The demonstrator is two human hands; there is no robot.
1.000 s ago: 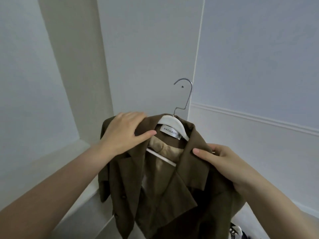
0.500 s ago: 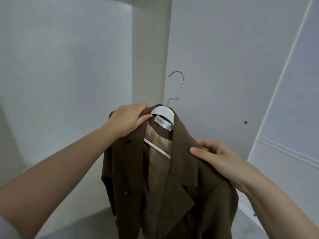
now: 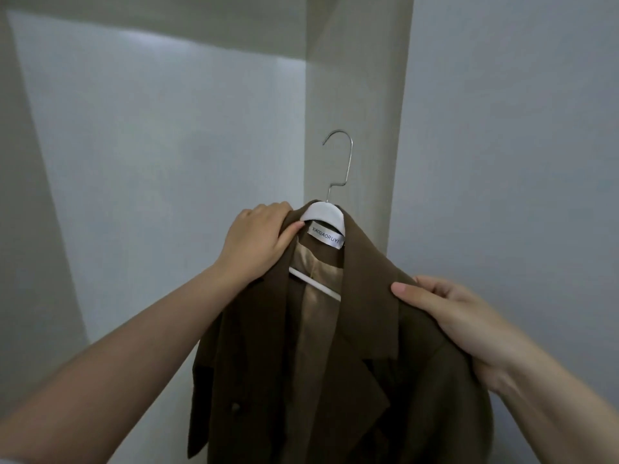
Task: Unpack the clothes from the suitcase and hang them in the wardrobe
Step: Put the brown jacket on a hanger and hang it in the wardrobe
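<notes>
The person has swung round to the left, so the panelled wall with its moulding and the small dark fixing that stood behind the hanger point(image 3: 323, 214) are gone from sight, and plain pale wardrobe panels point(image 3: 160, 182) with a beige upright point(image 3: 355, 95) now fill the background. The brown jacket point(image 3: 335, 356) has been lifted higher and nearer those panels. The left hand point(image 3: 256, 241) has crept up along the collar, its thumb now beside the white label point(image 3: 326, 234).

The jacket point(image 3: 361, 363) I hold is matt brown woven cloth, its lining point(image 3: 315, 296) a smooth tan fabric with a slight sheen. The hanger point(image 3: 323, 212) looks like smooth white plastic, its hook point(image 3: 345, 162) bright bare metal. The woven label point(image 3: 326, 234) is white cloth.
</notes>
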